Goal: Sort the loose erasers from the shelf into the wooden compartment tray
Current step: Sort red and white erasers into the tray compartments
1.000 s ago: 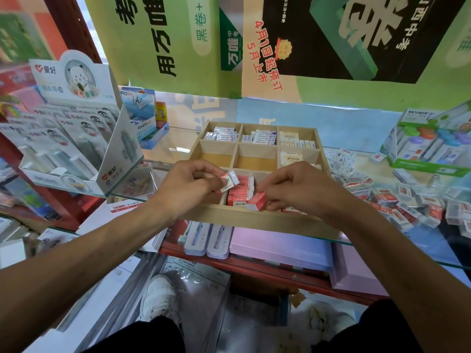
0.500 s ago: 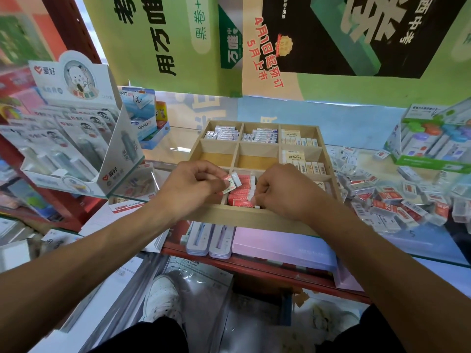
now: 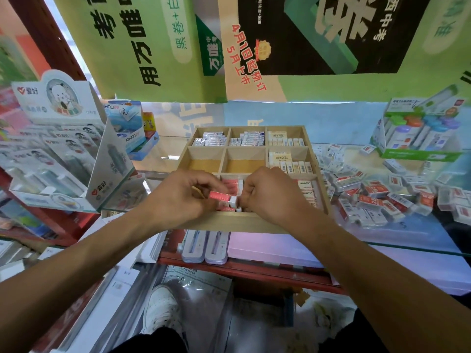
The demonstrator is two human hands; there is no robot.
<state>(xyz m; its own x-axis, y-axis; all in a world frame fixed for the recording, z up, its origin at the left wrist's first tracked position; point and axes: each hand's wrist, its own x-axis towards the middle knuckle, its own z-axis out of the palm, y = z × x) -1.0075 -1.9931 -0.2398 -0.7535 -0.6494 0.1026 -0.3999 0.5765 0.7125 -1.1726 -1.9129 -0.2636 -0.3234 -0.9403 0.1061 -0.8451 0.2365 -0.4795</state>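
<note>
Over the near middle compartment of the wooden compartment tray [image 3: 229, 221], I am holding a red-sleeved eraser [image 3: 222, 196] in a narrow grip of my left hand [image 3: 178, 197], thumb and fingers pinching it level just above the red erasers already packed there [image 3: 230, 186]. My right hand [image 3: 274, 194] is curled down at the same compartment, its fingertips hidden, so I cannot tell whether it is holding anything or only squaring the stack. I judge I am mid-placement. Next I am needing to slot this eraser beside its matches, then reach to about three o'clock, where the loose erasers [image 3: 382, 197] are lying heaped on the glass shelf [image 3: 420, 238].
</note>
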